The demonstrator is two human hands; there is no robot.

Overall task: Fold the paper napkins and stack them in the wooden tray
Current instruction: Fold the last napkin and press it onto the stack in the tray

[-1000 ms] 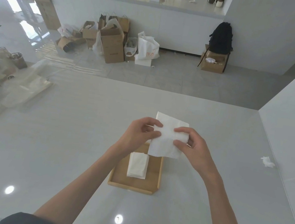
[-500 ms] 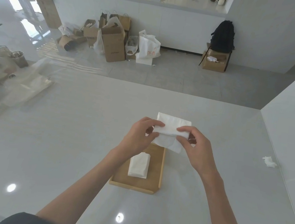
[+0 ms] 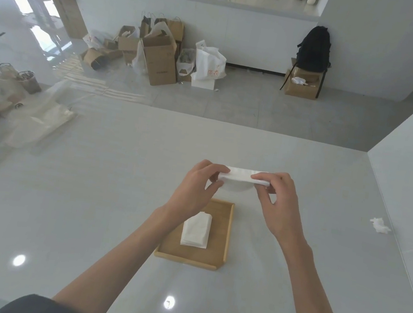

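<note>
White counter [image 3: 87, 206]; both hands [image 3: 195, 189] [image 3: 277, 203] pinching 1 folded napkin [image 3: 239, 178].

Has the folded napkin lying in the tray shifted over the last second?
No. The napkin lies in the same left-of-centre spot in the tray; only the held napkin changed, folded flatter between both hands.

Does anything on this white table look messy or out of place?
One thing: a crumpled scrap of white paper lies loose on the table far to the right, apart from the wooden tray. The folded napkins in the tray sit tidy, and both hands hold another napkin above it.
</note>
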